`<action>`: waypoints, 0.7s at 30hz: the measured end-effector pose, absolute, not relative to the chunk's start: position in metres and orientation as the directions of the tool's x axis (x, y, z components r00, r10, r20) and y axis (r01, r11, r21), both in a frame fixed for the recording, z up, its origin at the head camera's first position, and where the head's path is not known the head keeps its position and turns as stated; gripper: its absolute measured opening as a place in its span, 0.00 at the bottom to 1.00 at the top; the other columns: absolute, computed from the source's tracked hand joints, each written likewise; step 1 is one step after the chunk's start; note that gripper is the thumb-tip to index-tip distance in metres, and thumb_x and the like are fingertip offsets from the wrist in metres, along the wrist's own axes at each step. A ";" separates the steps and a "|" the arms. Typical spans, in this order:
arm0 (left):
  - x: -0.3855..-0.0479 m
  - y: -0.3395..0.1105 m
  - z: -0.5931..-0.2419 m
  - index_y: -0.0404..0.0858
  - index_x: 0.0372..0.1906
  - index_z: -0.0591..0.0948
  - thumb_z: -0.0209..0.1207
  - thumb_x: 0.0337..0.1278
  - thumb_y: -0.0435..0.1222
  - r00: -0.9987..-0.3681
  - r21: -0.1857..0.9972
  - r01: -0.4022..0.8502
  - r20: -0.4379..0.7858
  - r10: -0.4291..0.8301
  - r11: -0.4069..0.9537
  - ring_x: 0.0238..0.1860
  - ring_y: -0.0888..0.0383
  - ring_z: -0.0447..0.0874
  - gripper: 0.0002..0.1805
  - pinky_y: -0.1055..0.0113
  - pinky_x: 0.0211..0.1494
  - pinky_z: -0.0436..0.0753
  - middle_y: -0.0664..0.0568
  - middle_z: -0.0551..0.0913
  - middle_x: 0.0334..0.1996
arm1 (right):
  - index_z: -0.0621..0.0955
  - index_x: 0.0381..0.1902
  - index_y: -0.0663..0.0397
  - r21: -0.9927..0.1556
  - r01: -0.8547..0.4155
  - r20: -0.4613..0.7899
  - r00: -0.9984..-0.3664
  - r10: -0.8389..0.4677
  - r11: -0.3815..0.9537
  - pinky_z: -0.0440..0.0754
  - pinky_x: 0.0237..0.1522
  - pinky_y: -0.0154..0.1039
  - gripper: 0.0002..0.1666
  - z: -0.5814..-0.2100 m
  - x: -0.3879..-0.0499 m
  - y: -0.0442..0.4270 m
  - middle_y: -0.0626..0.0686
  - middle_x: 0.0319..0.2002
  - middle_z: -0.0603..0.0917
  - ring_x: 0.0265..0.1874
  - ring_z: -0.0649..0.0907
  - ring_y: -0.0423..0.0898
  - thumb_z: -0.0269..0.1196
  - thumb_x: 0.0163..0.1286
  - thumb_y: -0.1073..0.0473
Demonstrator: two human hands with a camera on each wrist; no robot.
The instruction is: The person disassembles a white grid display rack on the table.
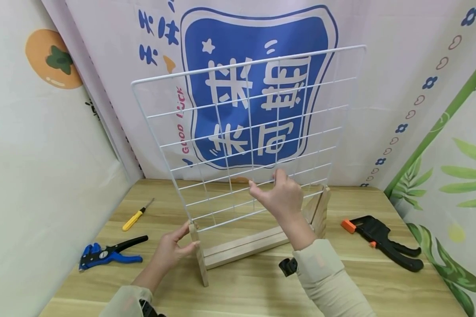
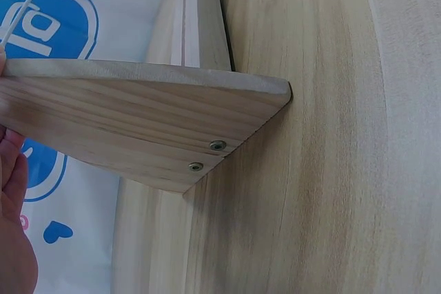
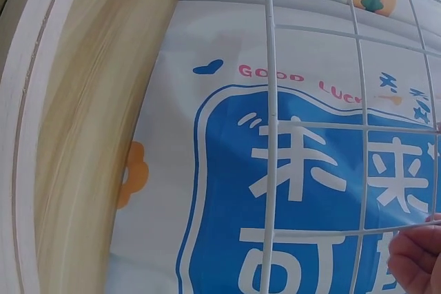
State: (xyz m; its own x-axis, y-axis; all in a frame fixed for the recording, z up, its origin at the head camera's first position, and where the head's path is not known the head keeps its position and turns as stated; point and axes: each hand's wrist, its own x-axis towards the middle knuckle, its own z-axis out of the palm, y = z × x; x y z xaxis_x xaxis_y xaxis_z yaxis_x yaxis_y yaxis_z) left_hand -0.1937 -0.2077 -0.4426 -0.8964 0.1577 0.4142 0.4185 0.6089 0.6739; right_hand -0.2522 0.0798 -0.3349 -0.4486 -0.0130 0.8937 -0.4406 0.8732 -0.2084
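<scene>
A white wire grid point(image 1: 170, 76) stands tilted, its lower edge between the two side panels of a wooden stand. My left hand point(image 1: 167, 256) grips the stand's left side panel point(image 1: 199, 259) near its top; in the left wrist view this panel point(image 2: 138, 118) shows two screw heads on its outer face, and part of the hand point(image 2: 15, 218) is at the edge. With my right hand point(image 1: 284, 197) I pinch a wire in the grid's lower middle. The right wrist view shows those fingertips point(image 3: 417, 256) on a wire. The stand's right panel point(image 1: 321, 213) is partly hidden behind my right arm.
On the wooden table point(image 1: 262, 290), a yellow-handled screwdriver point(image 1: 134, 219) and blue wire strippers point(image 1: 110, 254) lie to the left. A black clamp with orange pads point(image 1: 384, 240) lies right. A printed cloth point(image 1: 357, 132) hangs behind the grid.
</scene>
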 end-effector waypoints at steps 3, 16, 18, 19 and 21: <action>-0.193 -0.208 -0.442 0.29 0.60 0.71 0.68 0.43 0.29 -0.900 0.680 0.414 0.407 0.158 0.605 0.50 0.40 0.79 0.33 0.45 0.51 0.76 0.36 0.80 0.48 | 0.73 0.21 0.61 -0.202 -0.448 0.896 -0.444 -0.021 0.871 0.52 0.06 0.28 0.31 -0.334 -0.252 0.080 0.47 0.06 0.64 0.06 0.56 0.36 0.66 0.44 0.37; -0.194 -0.207 -0.443 0.27 0.59 0.71 0.68 0.44 0.29 -0.892 0.683 0.430 0.420 0.164 0.591 0.50 0.39 0.79 0.33 0.45 0.52 0.76 0.35 0.79 0.49 | 0.74 0.23 0.62 -0.168 -0.452 0.914 -0.405 -0.034 0.876 0.53 0.06 0.29 0.32 -0.327 -0.251 0.079 0.49 0.07 0.68 0.07 0.57 0.38 0.64 0.45 0.36; -0.195 -0.206 -0.443 0.27 0.58 0.72 0.68 0.43 0.28 -0.886 0.680 0.441 0.433 0.164 0.585 0.49 0.38 0.79 0.32 0.44 0.52 0.76 0.34 0.80 0.48 | 0.74 0.23 0.62 -0.160 -0.452 0.918 -0.395 -0.036 0.877 0.52 0.06 0.29 0.32 -0.324 -0.251 0.079 0.49 0.08 0.68 0.07 0.57 0.38 0.64 0.45 0.36; -0.195 -0.207 -0.443 0.27 0.58 0.72 0.68 0.43 0.27 -0.883 0.678 0.447 0.440 0.165 0.584 0.49 0.38 0.79 0.32 0.45 0.51 0.76 0.34 0.80 0.48 | 0.74 0.23 0.62 -0.157 -0.451 0.921 -0.388 -0.035 0.879 0.52 0.06 0.29 0.32 -0.322 -0.251 0.079 0.49 0.07 0.68 0.07 0.57 0.38 0.64 0.44 0.36; -0.196 -0.207 -0.444 0.28 0.58 0.73 0.68 0.41 0.27 -0.876 0.671 0.458 0.451 0.170 0.583 0.48 0.39 0.80 0.32 0.45 0.51 0.76 0.35 0.80 0.48 | 0.74 0.24 0.63 -0.150 -0.451 0.926 -0.376 -0.034 0.880 0.52 0.06 0.30 0.33 -0.319 -0.250 0.079 0.50 0.08 0.68 0.07 0.57 0.39 0.65 0.44 0.36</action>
